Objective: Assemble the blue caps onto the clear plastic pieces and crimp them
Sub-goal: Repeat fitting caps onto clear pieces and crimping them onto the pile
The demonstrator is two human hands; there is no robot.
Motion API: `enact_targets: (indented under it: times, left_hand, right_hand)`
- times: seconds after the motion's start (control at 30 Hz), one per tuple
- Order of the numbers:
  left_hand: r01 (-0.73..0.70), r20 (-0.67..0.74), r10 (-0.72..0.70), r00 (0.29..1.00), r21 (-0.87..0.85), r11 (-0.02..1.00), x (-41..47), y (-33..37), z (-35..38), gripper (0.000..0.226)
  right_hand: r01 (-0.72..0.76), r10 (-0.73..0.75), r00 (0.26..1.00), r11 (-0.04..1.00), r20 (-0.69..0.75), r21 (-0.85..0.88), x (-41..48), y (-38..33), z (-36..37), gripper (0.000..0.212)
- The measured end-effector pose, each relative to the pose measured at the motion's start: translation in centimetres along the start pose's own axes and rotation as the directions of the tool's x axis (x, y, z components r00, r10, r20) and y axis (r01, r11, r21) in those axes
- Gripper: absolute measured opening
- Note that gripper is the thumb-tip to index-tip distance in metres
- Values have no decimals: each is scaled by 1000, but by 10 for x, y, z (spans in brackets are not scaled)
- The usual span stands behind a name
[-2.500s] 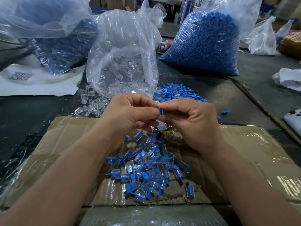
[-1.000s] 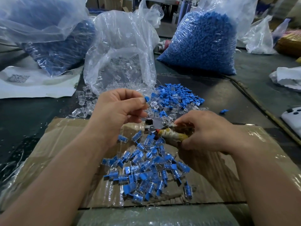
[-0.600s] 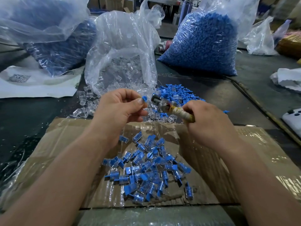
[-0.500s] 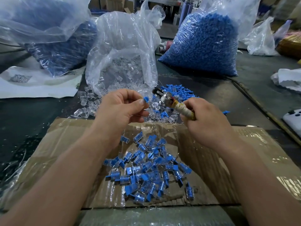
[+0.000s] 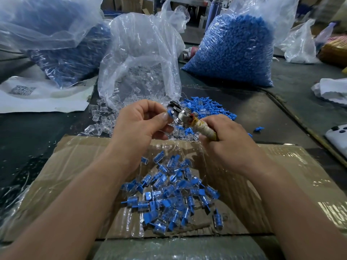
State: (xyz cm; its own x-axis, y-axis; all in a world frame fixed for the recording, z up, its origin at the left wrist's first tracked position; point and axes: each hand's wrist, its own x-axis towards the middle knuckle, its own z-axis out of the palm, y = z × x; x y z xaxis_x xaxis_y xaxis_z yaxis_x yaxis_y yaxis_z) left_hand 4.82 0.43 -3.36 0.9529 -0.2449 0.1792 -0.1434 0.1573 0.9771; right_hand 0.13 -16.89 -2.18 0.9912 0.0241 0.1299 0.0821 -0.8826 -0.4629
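My left hand (image 5: 142, 122) pinches a small capped piece (image 5: 170, 112), its blue cap showing at the fingertips. My right hand (image 5: 225, 139) grips the tape-wrapped handle of a metal crimping tool (image 5: 183, 114), whose jaws are right against the blue cap. Below both hands, a pile of assembled blue-capped clear pieces (image 5: 172, 192) lies in an open cardboard box (image 5: 75, 166). Loose blue caps (image 5: 208, 107) and loose clear pieces (image 5: 101, 117) are scattered on the dark table behind my hands.
A clear bag of clear pieces (image 5: 139, 62) stands behind my hands. A full bag of blue caps (image 5: 234, 51) is at back right, another blue-filled bag (image 5: 65, 53) at back left. White paper (image 5: 37, 96) lies left; a white device (image 5: 338, 137) sits at the right edge.
My right hand picked the crimping tool up from the box edge and raised it to the capped piece in my left hand; the jaws now meet the blue cap.
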Motion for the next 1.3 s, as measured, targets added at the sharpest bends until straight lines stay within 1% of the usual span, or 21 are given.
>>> enact_targets:
  times: [0.23,0.4,0.63,0.8,0.93,1.07,1.3]
  left_hand:
    - [-22,-4,22,1000,15,1000,1,1,-1,18]
    - [-40,-9,40,999,55,998,0,1,-1,19]
    - [-104,-57,113,992,147,984,-2,0,2,23]
    - [-116,-76,131,988,169,979,-3,0,2,24]
    - [-116,-82,133,988,188,975,-4,-1,2,24]
    - [-127,-108,152,982,209,970,-4,-1,2,25]
    - [-117,-113,144,983,215,970,-5,0,2,24]
  right_hand:
    - [20,-19,1000,1000,25,-24,1,1,1,13]
    - [-3,2,999,1000,37,13,1,0,3,13]
    - [0,0,1000,999,-16,-38,4,-1,7,15]
    - [13,-16,999,998,-50,-57,4,-3,8,16]
    - [9,-12,999,997,-42,-79,4,-3,8,17]
    - [7,-14,998,995,-64,-103,4,-4,10,15]
    - [31,-42,995,992,-91,-120,4,0,14,10]
